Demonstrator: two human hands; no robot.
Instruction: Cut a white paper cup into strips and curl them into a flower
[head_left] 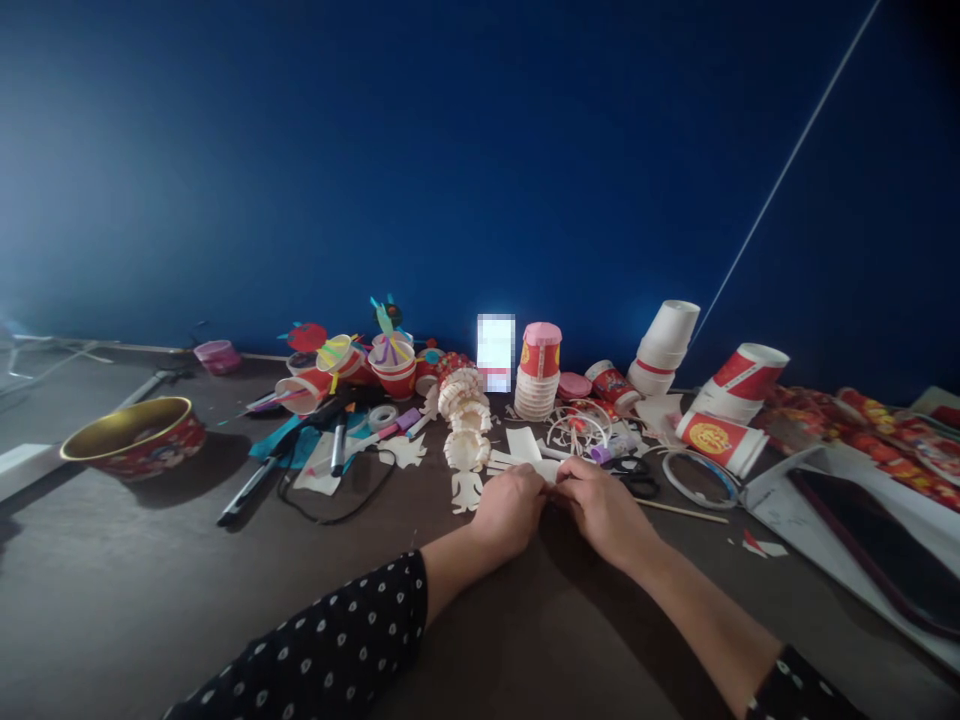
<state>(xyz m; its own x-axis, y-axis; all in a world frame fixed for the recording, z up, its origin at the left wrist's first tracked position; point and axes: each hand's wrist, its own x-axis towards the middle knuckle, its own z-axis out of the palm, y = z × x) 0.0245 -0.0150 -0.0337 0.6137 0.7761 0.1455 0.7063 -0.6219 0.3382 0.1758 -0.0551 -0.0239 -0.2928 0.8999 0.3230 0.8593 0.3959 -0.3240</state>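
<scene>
Both hands meet at the middle of the dark table. My left hand is closed on a white piece of paper with strips cut into it, which juts out beyond the fingers. Pinching the same paper from the other side is my right hand. The fingertips are partly hidden behind the knuckles. Close to my left hand lies a small white paper cutout. A curled white paper chain stretches back from it. Black scissors rest just past my right hand.
Stacked paper cups stand at the back, near a pink-topped cup stack. A gold-lined bowl sits at left, with a utility knife and a marker. On the right are a wooden stick, a tape roll and a phone.
</scene>
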